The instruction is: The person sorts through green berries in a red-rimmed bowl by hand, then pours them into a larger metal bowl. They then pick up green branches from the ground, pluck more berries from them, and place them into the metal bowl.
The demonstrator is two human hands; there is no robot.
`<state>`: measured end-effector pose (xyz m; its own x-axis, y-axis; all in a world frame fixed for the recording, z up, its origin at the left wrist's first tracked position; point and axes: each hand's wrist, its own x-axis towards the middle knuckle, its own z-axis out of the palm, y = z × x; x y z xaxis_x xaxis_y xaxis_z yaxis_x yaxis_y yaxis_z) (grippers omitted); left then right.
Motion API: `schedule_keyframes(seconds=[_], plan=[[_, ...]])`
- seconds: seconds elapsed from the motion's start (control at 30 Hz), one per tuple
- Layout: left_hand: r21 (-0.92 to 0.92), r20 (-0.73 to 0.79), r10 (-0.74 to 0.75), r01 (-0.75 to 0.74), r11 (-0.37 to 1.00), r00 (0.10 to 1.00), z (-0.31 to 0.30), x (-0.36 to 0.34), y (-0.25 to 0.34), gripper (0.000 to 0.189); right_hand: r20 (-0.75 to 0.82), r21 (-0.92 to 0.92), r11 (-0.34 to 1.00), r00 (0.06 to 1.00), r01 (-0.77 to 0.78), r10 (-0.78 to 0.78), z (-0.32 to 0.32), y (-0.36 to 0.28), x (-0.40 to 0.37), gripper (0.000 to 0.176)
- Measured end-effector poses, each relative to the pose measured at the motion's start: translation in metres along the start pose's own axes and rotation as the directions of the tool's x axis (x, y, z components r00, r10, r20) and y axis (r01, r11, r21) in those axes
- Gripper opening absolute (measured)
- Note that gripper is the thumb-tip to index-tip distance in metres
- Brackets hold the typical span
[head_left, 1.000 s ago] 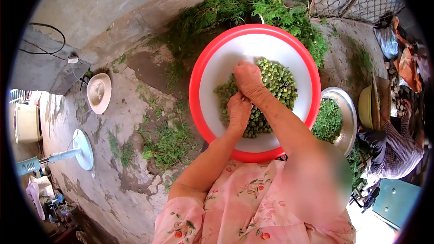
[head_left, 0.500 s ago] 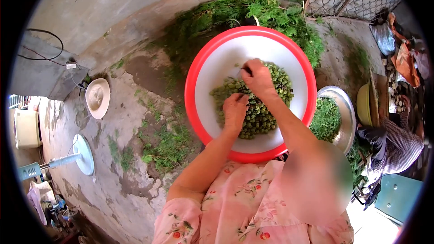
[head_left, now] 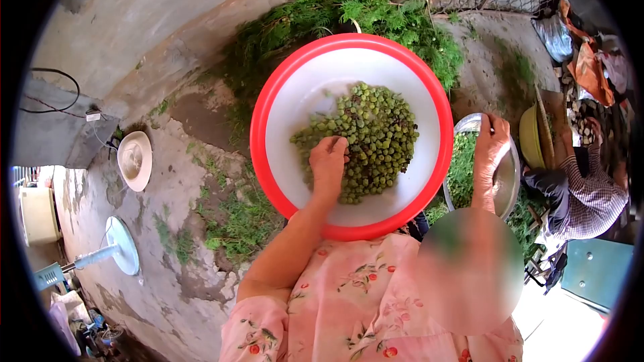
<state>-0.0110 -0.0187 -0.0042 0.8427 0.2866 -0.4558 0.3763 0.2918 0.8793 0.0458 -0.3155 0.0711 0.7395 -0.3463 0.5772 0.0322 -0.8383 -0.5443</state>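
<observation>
A large white basin (head_left: 288, 121) with a red rim holds a heap of small, knobbly green cones or fruits (head_left: 379, 134). My left hand (head_left: 329, 161) rests at the near left side of the heap, fingers curled together; whatever is between the fingertips is hidden. Out to the right, my right hand (head_left: 493, 139) is over a metal bowl (head_left: 510, 184) partly filled with fine green leaf bits (head_left: 461, 167). Its fingers are bent and closed, and I cannot make out anything in them.
Feathery green branches (head_left: 396, 13) lie behind the basin. A straw hat (head_left: 135, 161) and a pale blue fan (head_left: 123, 245) are to the left. At right, another person in a checked sleeve (head_left: 594, 194) sits near a yellow-green basin (head_left: 530, 137).
My right hand has moved from the heap in the basin rightward to the metal bowl. My left hand stays at the heap. The whole view has shifted slightly.
</observation>
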Motion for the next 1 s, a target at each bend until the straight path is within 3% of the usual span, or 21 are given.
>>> schedule_keyframes(seconds=[0.1, 0.17, 0.23, 0.3, 0.47, 0.57, 0.67, 0.87, 1.0], plan=[[0.000, 0.002, 0.002, -0.002, 1.000, 1.000, 0.000, 0.004, -0.002, 0.017, 0.009, 0.194, 0.976, 0.995, 0.098, -0.102, 0.024, -0.050, -0.011, 0.010], [-0.009, -0.005, 0.013, -0.013, 1.000, 1.000, 0.001, 0.006, -0.004, 0.017, 0.209, 0.310, 0.951, 0.974, 0.016, -0.085, 0.037, -0.100, -0.026, 0.017], [0.012, -0.009, 0.028, -0.028, 1.000, 1.000, 0.002, 0.006, -0.004, 0.017, 0.343, 0.368, 0.918, 0.897, 0.146, -0.280, 0.074, -0.111, -0.050, 0.013], [0.046, -0.001, 0.038, -0.038, 0.998, 0.999, 0.002, 0.007, -0.006, 0.016, 0.376, 0.474, 0.844, 0.808, 0.253, -0.453, 0.106, -0.131, -0.071, 0.014], [0.187, -0.006, 0.129, -0.126, 0.974, 0.992, -0.002, 0.022, -0.030, 0.013, 0.486, 0.491, 0.827, 0.702, 0.273, -0.521, 0.168, -0.154, -0.103, 0.007], [0.263, -0.082, 0.201, -0.174, 0.949, 0.976, 0.004, 0.012, -0.017, 0.012, 0.485, 0.312, 0.817, 0.658, 0.485, -0.576, 0.188, -0.160, -0.105, 0.008], [0.220, -0.051, 0.176, -0.161, 0.962, 0.983, 0.004, 0.012, -0.020, 0.012, 0.507, 0.206, 0.776, 0.614, 0.596, -0.606, 0.193, -0.167, -0.102, 0.007], [0.243, -0.050, 0.157, -0.140, 0.960, 0.986, 0.003, 0.008, -0.013, 0.013, 0.589, 0.119, 0.725, 0.540, 0.678, -0.602, 0.192, -0.174, -0.104, 0.007], [0.264, -0.041, 0.121, -0.106, 0.959, 0.992, 0.002, 0.009, -0.015, 0.013, 0.631, 0.120, 0.755, 0.538, 0.645, -0.559, 0.197, -0.170, -0.106, 0.006]])
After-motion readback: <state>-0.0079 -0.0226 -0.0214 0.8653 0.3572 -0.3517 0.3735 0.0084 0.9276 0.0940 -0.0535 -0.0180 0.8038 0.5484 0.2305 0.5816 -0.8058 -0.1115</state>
